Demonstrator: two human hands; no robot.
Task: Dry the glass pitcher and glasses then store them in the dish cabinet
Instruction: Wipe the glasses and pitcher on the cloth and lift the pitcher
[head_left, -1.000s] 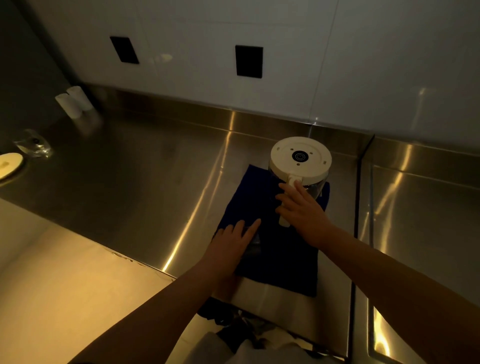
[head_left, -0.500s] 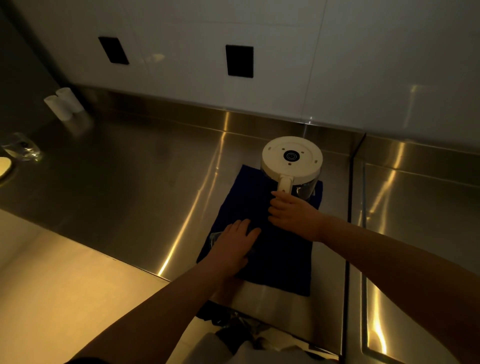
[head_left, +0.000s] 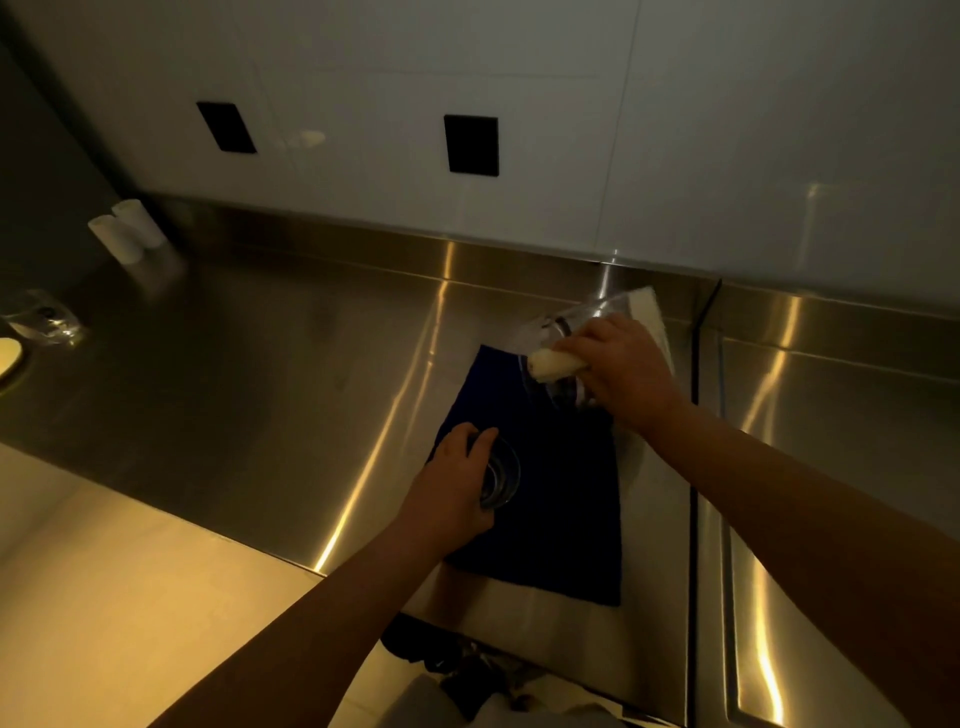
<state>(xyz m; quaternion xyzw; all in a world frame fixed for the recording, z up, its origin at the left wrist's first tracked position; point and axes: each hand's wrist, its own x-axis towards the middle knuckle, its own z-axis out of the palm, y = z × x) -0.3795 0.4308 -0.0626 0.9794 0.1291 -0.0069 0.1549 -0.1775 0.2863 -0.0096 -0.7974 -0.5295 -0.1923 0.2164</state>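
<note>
A person's two bare hands work over a dark blue cloth (head_left: 550, 519) spread on a stainless steel counter (head_left: 249, 374), seen from a head-worn camera in dim, yellowish light. The right hand (head_left: 621, 371), above the cloth's far end, is wrapped around the pale handle (head_left: 553, 362) of the glass pitcher (head_left: 576, 325), which is tipped well over on its side and blurred, its white base end (head_left: 647, 306) pointing toward the wall behind the cloth. The left hand (head_left: 457, 483), over the cloth's left edge, curls its fingers around the side of a clear drinking glass (head_left: 501, 475) standing on the cloth with its opening facing up. Far to the left of the cloth, another clear glass (head_left: 47, 322) lies near the counter's edge, and two small white cylinders (head_left: 127, 236) stand in the back corner. Two black plates (head_left: 471, 145) are set in the white wall beyond the cloth.
</note>
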